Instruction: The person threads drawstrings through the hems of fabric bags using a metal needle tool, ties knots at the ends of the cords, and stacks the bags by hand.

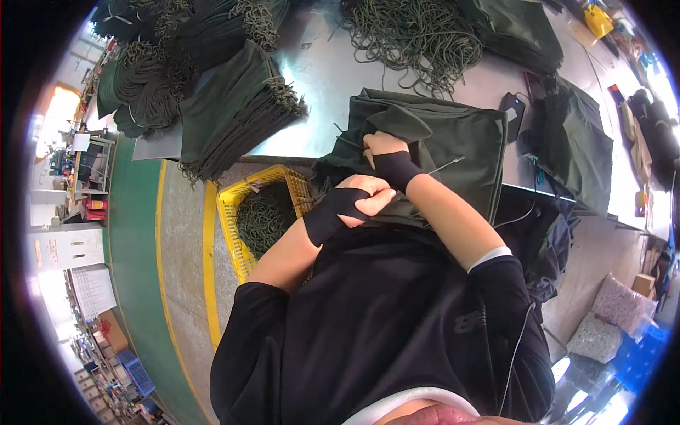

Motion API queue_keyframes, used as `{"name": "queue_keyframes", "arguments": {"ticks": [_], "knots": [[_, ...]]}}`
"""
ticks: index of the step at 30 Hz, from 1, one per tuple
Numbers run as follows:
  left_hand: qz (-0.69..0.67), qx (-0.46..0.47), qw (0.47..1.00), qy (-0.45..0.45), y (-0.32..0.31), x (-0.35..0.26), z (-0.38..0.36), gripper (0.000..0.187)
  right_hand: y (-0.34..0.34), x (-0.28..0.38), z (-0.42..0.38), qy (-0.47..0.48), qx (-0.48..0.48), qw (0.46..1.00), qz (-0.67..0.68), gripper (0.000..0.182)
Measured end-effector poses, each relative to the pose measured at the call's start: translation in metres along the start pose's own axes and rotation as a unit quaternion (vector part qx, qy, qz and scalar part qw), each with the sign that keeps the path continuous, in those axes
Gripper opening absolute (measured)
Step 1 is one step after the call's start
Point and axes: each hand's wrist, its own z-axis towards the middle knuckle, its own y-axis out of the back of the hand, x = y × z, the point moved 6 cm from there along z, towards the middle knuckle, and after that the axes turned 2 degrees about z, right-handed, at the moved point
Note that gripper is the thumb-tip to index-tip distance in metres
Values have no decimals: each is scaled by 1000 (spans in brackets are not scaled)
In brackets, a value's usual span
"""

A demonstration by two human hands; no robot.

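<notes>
My left hand [365, 197] wears a black wrist wrap, its fingers curled closed just in front of my body, at the near edge of a stack of dark green cloth pieces [464, 134]. What its fingers hold is hidden. Slightly farther away, my right hand [386, 145], also in a black wrap, is closed on a fold of the top cloth at the stack's left side. A thin metal rod [448, 164] shows over the cloth beside my right wrist; its other end is hidden.
A yellow basket [244, 258] with green cord stands below the table edge at left. Bundled cloth pieces with cord ends [241, 106] lie on the metal table [312, 134]. A tangled cord pile [418, 39] sits at the back; a black phone-like device [513, 113] and more cloth [577, 142] are at right.
</notes>
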Motion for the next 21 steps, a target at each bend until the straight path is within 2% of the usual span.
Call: {"name": "queue_keyframes", "arguments": {"ticks": [2, 4, 7, 9, 10, 12, 13, 14, 15, 16, 19, 20, 21], "knots": [[-2, 0, 1000, 20, 3, 9, 0, 30, -7, -1, 1, -74, -29, 995, -53, 16], [3, -14, 1000, 4, 3, 10, -2, 30, -10, -2, 6, -92, -27, 994, -59, 15], [7, 2, 1000, 22, 0, 12, -7, 31, -4, 1, 7, -58, -25, 995, -78, 15], [-7, -12, 1000, 5, 0, 11, -10, 31, 9, 4, 5, 11, -13, 998, -61, 13], [-7, -12, 1000, 4, 0, 11, -12, 31, 17, -2, 3, 11, -13, 998, -62, 13], [-22, -30, 999, -10, 3, 10, -15, 31, 33, -10, -3, 58, 1, 980, 189, 16], [-24, -29, 999, -10, 2, 12, -14, 31, 42, -10, -8, 99, -21, 966, 238, 15], [-118, -18, 992, 26, -1, 19, -12, 31, 46, -14, -11, 96, -19, 966, 237, 15], [-211, -7, 976, 63, -4, 26, -11, 30, 46, -22, -13, 28, 17, 925, 377, 14], [-236, 2, 969, 70, -1, 23, -8, 29, 45, -29, -17, -41, 52, 859, 508, 13], [-381, -48, 922, 53, 0, 35, 12, 31, 69, -28, -32, -48, 43, 819, 570, 13], [-416, -71, 903, 79, 1, 37, 17, 33, 77, -24, -40, -49, 41, 795, 603, 13], [-459, -64, 882, 86, 1, 35, 22, 34, 85, -20, -46, -44, 37, 798, 600, 12]]}}
